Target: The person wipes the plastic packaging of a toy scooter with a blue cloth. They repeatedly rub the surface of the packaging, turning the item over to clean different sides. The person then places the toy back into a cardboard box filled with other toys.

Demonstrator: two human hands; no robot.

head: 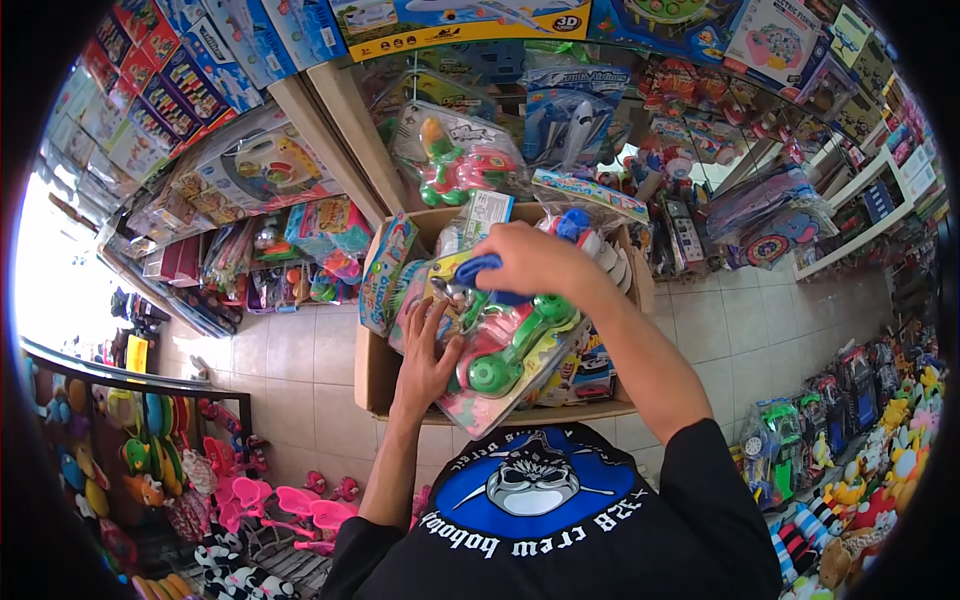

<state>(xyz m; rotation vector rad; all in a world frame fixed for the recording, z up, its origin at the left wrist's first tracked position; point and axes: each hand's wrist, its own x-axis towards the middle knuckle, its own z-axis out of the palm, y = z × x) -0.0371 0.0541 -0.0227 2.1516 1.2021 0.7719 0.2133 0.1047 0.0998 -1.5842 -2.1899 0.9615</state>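
My right hand [517,259] is closed around a bunched blue cloth [480,268], held over a clear-packed plastic toy. That packed toy [491,371], green and pink with round green ends, lies tilted across an open cardboard box [369,367]. On the left side of its packaging rests my left hand [426,364], fingers spread. More packaged toys fill the box: one with a colourful header card [388,274] leans at the left wall, and a toy car pack [592,375] shows at the lower right. The cloth and right hand hide part of the toy's upper end.
Behind the box hang bagged toys, including a green and red one [450,161] and a toy airplane pack [576,120]. Wooden posts [352,135] stand at the back left. Pink toys [300,502] lie at lower left, plush toys [862,487] at right. Tiled floor [300,367] surrounds the box.
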